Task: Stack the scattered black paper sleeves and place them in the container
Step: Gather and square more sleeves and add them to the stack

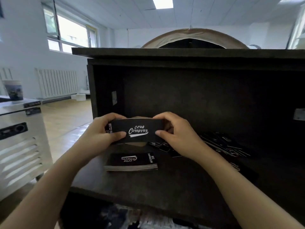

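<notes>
Both my hands hold a bundle of black paper sleeves (137,132) with white "Club Camping" print, raised above the dark shelf (165,184). My left hand (105,131) grips its left end, thumb on the front. My right hand (175,134) pinches the right end. Below them a neat stack of black sleeves (132,161) lies flat on the shelf. More black sleeves (219,146) lie scattered on the shelf to the right, partly hidden by my right hand and the dark.
The shelf sits inside a dark open cabinet (189,55) with a top board overhead and a side wall on the left. A white machine (21,142) with a paper cup (14,90) on top stands to the left. Wooden floor lies beyond.
</notes>
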The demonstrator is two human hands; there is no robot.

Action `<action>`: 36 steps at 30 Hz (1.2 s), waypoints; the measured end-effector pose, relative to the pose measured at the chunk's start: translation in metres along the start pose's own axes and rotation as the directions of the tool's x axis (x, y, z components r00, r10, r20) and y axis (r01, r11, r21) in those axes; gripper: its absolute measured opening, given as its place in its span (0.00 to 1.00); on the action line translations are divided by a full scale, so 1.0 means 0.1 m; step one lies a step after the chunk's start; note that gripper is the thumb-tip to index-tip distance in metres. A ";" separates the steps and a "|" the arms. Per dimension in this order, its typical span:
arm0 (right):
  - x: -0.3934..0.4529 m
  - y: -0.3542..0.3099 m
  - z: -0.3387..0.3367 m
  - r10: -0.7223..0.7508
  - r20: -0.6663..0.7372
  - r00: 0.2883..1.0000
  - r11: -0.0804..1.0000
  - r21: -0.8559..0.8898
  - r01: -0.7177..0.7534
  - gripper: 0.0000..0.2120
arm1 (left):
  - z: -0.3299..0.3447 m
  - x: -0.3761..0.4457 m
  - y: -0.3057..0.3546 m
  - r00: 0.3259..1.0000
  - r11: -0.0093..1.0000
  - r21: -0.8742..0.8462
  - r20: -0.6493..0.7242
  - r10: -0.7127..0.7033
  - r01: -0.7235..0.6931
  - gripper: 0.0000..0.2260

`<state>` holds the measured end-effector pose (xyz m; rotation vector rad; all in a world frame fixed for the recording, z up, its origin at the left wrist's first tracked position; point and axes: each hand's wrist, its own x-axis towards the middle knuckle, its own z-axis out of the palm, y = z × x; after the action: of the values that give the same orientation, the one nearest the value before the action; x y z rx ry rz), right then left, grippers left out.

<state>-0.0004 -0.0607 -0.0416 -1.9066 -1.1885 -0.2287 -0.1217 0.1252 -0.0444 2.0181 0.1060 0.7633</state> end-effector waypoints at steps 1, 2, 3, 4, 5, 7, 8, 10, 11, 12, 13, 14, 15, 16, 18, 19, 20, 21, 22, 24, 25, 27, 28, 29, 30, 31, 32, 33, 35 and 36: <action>0.05 -0.01 0.04 0.007 0.010 1.000 1.000 0.024 -0.008 0.12 | -0.06 0.02 -0.02 0.999 0.998 0.042 -0.004 0.037 -0.037 0.14; 0.10 -0.01 0.09 0.022 0.016 1.000 0.999 0.044 -0.023 0.11 | -0.10 0.03 -0.04 0.998 0.994 0.090 0.007 0.068 -0.068 0.14; 0.14 0.01 0.12 0.046 0.023 0.999 0.997 0.065 -0.047 0.10 | -0.13 0.04 -0.09 0.997 0.989 0.127 0.023 0.077 -0.079 0.14; 0.16 0.03 0.16 0.076 0.037 0.996 0.993 0.087 -0.079 0.10 | -0.14 0.04 -0.15 0.997 0.988 0.140 0.037 0.066 -0.070 0.14; 0.18 0.06 0.20 0.108 0.059 0.992 0.987 0.111 -0.114 0.10 | -0.15 0.05 -0.23 0.998 0.990 0.130 0.050 0.047 -0.053 0.14; 0.20 0.12 0.26 0.140 0.098 0.985 0.980 0.126 -0.152 0.09 | -0.15 0.05 -0.37 0.998 0.992 0.116 0.054 0.037 -0.043 0.13; 0.19 0.15 0.29 0.127 0.100 0.987 0.985 0.103 -0.137 0.09 | -0.14 0.06 -0.45 0.996 0.987 0.140 0.044 0.080 -0.085 0.12; 0.18 0.19 0.33 0.074 0.095 0.993 0.996 0.032 -0.077 0.08 | -0.15 0.08 -0.55 0.971 0.943 0.229 0.054 0.234 -0.240 0.10; 0.18 0.21 0.34 0.048 0.101 0.994 0.999 0.001 -0.049 0.09 | -0.15 0.09 -0.58 0.949 0.910 0.270 0.086 0.303 -0.315 0.09; 0.17 0.24 0.36 0.030 0.114 0.993 0.999 -0.023 -0.027 0.10 | -0.15 0.09 -0.61 0.929 0.881 0.295 0.128 0.347 -0.370 0.09; 0.16 0.28 0.39 0.018 0.133 0.991 0.999 -0.037 -0.014 0.10 | -0.15 0.09 -0.65 0.917 0.864 0.310 0.174 0.359 -0.397 0.10; 0.14 0.35 0.43 0.017 0.156 0.988 0.999 -0.043 -0.010 0.11 | -0.14 0.08 -0.70 0.912 0.857 0.322 0.219 0.346 -0.403 0.11; 0.12 0.43 0.47 0.015 0.186 0.982 0.999 -0.045 -0.006 0.11 | -0.13 0.07 -0.76 0.908 0.853 0.336 0.269 0.320 -0.400 0.11; 0.08 0.52 0.51 0.012 0.221 0.975 0.999 -0.043 -0.002 0.11 | -0.11 0.03 -0.83 0.902 0.846 0.358 0.326 0.284 -0.396 0.11; 0.00 0.66 0.58 0.025 0.297 0.955 0.999 -0.049 -0.011 0.10 | -0.07 -0.06 -0.96 0.891 0.825 0.433 0.420 0.171 -0.362 0.07; -0.03 0.70 0.59 0.041 0.328 0.944 0.999 -0.047 -0.027 0.09 | -0.06 -0.10 -1.01 0.892 0.818 0.464 0.435 0.125 -0.341 0.09; -0.05 0.72 0.59 0.059 0.349 0.935 0.998 -0.042 -0.048 0.08 | -0.05 -0.12 -1.05 0.896 0.815 0.483 0.434 0.094 -0.320 0.13; -0.05 0.72 0.57 0.076 0.355 0.932 0.997 -0.041 -0.066 0.08 | -0.05 -0.13 -1.06 0.900 0.817 0.493 0.429 0.070 -0.299 0.18; -0.06 0.71 0.57 0.089 0.353 0.931 0.996 -0.043 -0.079 0.08 | -0.05 -0.12 -1.06 0.902 0.818 0.498 0.429 0.055 -0.287 0.20; -0.07 0.70 0.59 0.099 0.342 0.935 0.995 -0.045 -0.089 0.10 | -0.03 -0.09 -1.07 0.904 0.836 0.470 0.423 0.066 -0.281 0.18; -0.08 0.70 0.61 0.094 0.334 0.938 0.995 -0.048 -0.083 0.11 | -0.02 -0.08 -1.08 0.907 0.850 0.450 0.414 0.073 -0.274 0.17; -0.07 0.69 0.66 0.089 0.316 0.944 0.995 -0.072 -0.069 0.13 | -0.02 -0.07 -1.08 0.912 0.867 0.428 0.405 0.068 -0.255 0.14; -0.07 0.68 0.67 0.091 0.311 0.946 0.994 -0.086 -0.068 0.14 | -0.02 -0.06 -1.08 0.912 0.872 0.424 0.405 0.059 -0.245 0.13; -0.07 0.67 0.67 0.094 0.308 0.947 0.993 -0.095 -0.068 0.15 | -0.02 -0.06 -1.08 0.912 0.876 0.417 0.407 0.057 -0.241 0.14; -0.07 0.66 0.67 0.093 0.307 0.947 0.993 -0.097 -0.066 0.15 | -0.03 -0.05 -1.08 0.910 0.879 0.411 0.410 0.058 -0.242 0.16; -0.08 0.64 0.67 0.094 0.309 0.946 0.993 -0.097 -0.067 0.15 | -0.03 -0.06 -1.07 0.908 0.882 0.404 0.414 0.059 -0.242 0.18; -0.09 0.63 0.67 0.098 0.314 0.944 0.993 -0.098 -0.070 0.16 | -0.03 -0.07 -1.06 0.910 0.887 0.398 0.410 0.057 -0.235 0.22; -0.11 0.61 0.66 0.103 0.320 0.942 0.992 -0.101 -0.075 0.17 | -0.03 -0.08 -1.05 0.916 0.894 0.389 0.397 0.056 -0.223 0.25; -0.19 0.55 0.61 0.129 0.323 0.938 0.989 -0.106 -0.100 0.24 | -0.02 -0.10 -1.02 0.934 0.886 0.405 0.348 0.079 -0.226 0.30; -0.25 0.52 0.55 0.147 0.311 0.939 0.987 -0.109 -0.118 0.28 | -0.01 -0.12 -0.98 0.945 0.872 0.428 0.310 0.105 -0.237 0.30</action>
<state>0.0135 -0.0452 -0.1186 -2.1502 -1.2677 0.1074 -0.1107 0.1756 -0.1282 2.6014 -0.0670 0.5905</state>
